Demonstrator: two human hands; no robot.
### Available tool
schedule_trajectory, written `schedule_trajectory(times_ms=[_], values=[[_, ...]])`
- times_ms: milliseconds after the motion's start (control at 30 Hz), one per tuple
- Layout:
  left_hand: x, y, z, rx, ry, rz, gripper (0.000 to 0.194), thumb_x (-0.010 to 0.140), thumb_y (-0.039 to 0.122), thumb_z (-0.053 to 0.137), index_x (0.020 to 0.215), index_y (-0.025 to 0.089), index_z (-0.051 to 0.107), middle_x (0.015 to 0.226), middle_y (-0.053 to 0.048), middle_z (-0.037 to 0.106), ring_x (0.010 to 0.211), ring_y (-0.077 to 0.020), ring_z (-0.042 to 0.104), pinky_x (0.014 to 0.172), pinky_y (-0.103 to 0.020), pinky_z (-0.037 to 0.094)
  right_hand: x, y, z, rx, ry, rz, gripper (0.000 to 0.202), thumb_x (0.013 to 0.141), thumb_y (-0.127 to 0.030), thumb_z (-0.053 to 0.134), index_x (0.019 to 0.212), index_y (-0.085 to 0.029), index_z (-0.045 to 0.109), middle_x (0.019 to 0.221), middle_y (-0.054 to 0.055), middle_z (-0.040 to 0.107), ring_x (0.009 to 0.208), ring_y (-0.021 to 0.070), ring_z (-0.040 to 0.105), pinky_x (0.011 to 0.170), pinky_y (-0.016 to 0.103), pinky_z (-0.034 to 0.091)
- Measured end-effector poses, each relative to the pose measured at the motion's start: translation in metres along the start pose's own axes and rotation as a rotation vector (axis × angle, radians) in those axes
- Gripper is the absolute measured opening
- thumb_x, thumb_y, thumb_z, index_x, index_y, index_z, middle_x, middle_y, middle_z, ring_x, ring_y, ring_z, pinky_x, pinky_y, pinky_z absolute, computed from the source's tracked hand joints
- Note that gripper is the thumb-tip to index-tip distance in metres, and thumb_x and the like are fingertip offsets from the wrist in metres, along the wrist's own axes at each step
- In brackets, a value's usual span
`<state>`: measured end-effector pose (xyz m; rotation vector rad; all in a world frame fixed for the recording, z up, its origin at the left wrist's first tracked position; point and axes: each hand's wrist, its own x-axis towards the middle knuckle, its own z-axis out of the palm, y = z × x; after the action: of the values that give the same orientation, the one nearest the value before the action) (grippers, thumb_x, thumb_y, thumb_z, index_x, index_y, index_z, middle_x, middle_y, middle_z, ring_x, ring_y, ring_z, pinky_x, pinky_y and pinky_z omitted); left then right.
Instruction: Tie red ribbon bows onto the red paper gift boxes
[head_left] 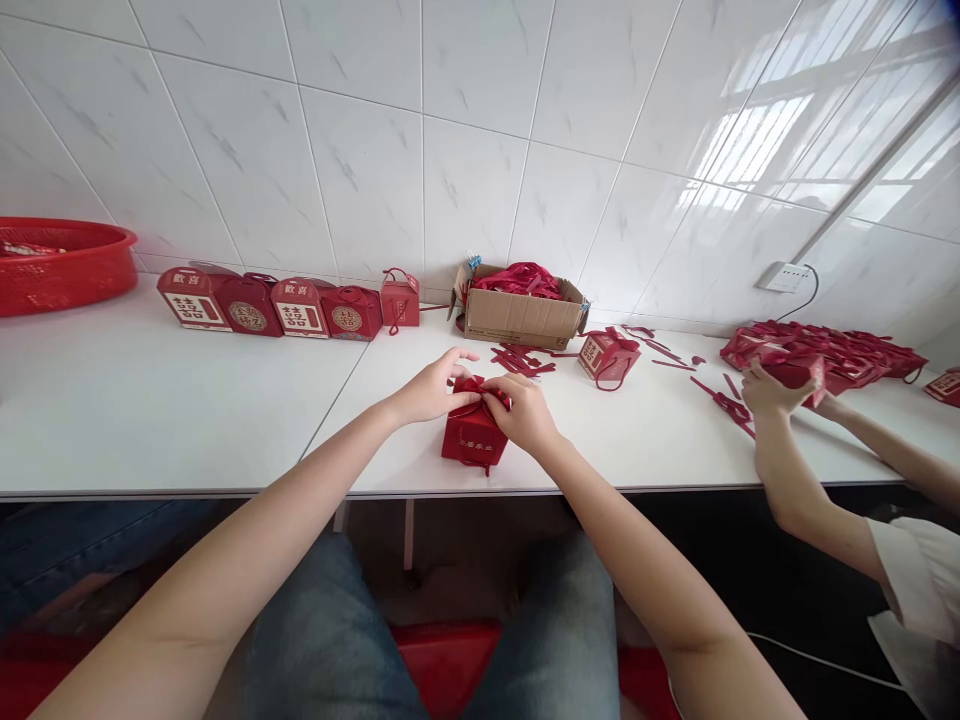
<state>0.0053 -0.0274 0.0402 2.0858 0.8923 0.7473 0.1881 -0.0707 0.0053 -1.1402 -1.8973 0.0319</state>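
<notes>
A small red gift box (475, 445) with gold lettering stands upright on the white table, near the front edge. My left hand (435, 388) is at the box's top left, its thumb along the top closure and its fingers curved behind it. From the right, my right hand (521, 410) pinches the closure at the top, thumb and fingertips close together. A short ribbon end hangs at the bottom front of the box. What exactly the fingertips grip is partly hidden. Behind my hands lie loose red ribbon strips (521, 360).
A cardboard carton (525, 318) full of red ribbons stands by the wall. Several finished red boxes (300, 308) line up left, beside a red basket (67, 285). Another red box (607, 358) sits right. A co-worker's hands (772, 390) hold a red box near a pile (862, 350).
</notes>
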Motion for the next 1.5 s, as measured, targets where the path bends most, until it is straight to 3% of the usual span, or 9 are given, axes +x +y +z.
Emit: schedule_trajectory(times_ms=[200,333,500,667,800,900,967,1133,1500], values=[[0.001,0.000,0.002,0.005,0.071,0.046,0.043,0.080,0.034,0.063,0.117,0.022,0.044,0.093,-0.005,0.069,0.099,-0.0224,0.064,0.088,-0.039,0.048,0.001,-0.001,0.001,-0.015,-0.034,0.014,0.012,0.088,-0.017,0.052,0.088,-0.020,0.065,0.086,0.007,0.067,0.084,0.0229,0.058,0.078,0.038,0.048],[0.001,0.004,0.004,0.111,0.121,0.132,0.038,0.081,0.029,0.060,0.115,0.023,0.045,0.086,-0.002,0.070,0.094,-0.0212,0.066,0.088,-0.037,0.047,0.002,-0.001,0.001,-0.021,-0.040,0.047,0.014,0.088,-0.021,0.052,0.084,-0.020,0.065,0.091,0.009,0.060,0.091,0.0249,0.053,0.088,0.043,0.045],[0.004,0.003,0.006,0.142,0.173,0.210,0.037,0.082,0.027,0.060,0.116,0.023,0.045,0.084,0.000,0.072,0.088,-0.0183,0.067,0.083,-0.032,0.049,0.011,0.000,-0.001,0.357,-0.121,0.388,0.009,0.077,-0.024,0.060,0.072,-0.020,0.066,0.109,0.009,0.059,0.113,0.0275,0.048,0.103,0.046,0.034],[0.012,-0.004,0.010,0.165,0.247,0.182,0.044,0.080,0.025,0.063,0.120,0.022,0.045,0.083,0.002,0.072,0.081,-0.0165,0.066,0.076,-0.029,0.048,0.016,0.000,0.001,0.677,-0.186,0.581,0.016,0.071,-0.030,0.055,0.067,-0.018,0.066,0.102,0.005,0.066,0.096,0.0212,0.059,0.088,0.034,0.045],[0.008,0.002,0.011,0.339,0.321,0.131,0.019,0.077,0.023,0.064,0.094,0.019,0.059,0.085,-0.003,0.067,0.081,-0.0186,0.062,0.072,-0.031,0.047,0.012,-0.003,0.003,0.735,-0.131,0.668,0.019,0.067,-0.035,0.055,0.066,-0.018,0.064,0.080,0.003,0.065,0.081,0.0189,0.058,0.075,0.031,0.044],[-0.001,0.009,0.012,0.381,0.252,0.094,0.009,0.077,0.028,0.065,0.075,0.019,0.064,0.085,-0.004,0.065,0.076,-0.0185,0.059,0.069,-0.031,0.047,0.009,-0.007,0.003,0.759,-0.102,0.702,0.019,0.066,-0.036,0.056,0.063,-0.018,0.060,0.069,0.001,0.061,0.073,0.0172,0.055,0.069,0.030,0.041],[-0.005,0.012,0.014,0.378,0.192,0.065,0.011,0.078,0.029,0.063,0.076,0.019,0.067,0.086,-0.004,0.066,0.075,-0.0187,0.060,0.069,-0.032,0.048,0.009,-0.010,0.004,0.768,-0.090,0.714,0.019,0.065,-0.036,0.056,0.062,-0.018,0.059,0.066,0.000,0.058,0.069,0.0163,0.053,0.066,0.029,0.040],[-0.006,0.011,0.020,0.388,0.222,0.059,0.013,0.081,0.022,0.059,0.080,0.016,0.070,0.087,-0.006,0.068,0.079,-0.0197,0.063,0.074,-0.033,0.050,0.006,-0.017,0.005,0.772,-0.051,0.727,0.019,0.066,-0.037,0.059,0.063,-0.018,0.059,0.064,0.000,0.057,0.067,0.0156,0.051,0.064,0.029,0.039],[0.004,-0.001,0.012,0.430,0.234,0.194,0.019,0.082,0.022,0.055,0.082,0.019,0.074,0.089,-0.006,0.072,0.081,-0.0218,0.066,0.076,-0.035,0.052,-0.003,-0.030,-0.002,0.866,-0.023,0.835,0.024,0.071,-0.033,0.062,0.088,-0.018,0.069,0.090,0.006,0.070,0.084,0.0206,0.064,0.075,0.032,0.049]])
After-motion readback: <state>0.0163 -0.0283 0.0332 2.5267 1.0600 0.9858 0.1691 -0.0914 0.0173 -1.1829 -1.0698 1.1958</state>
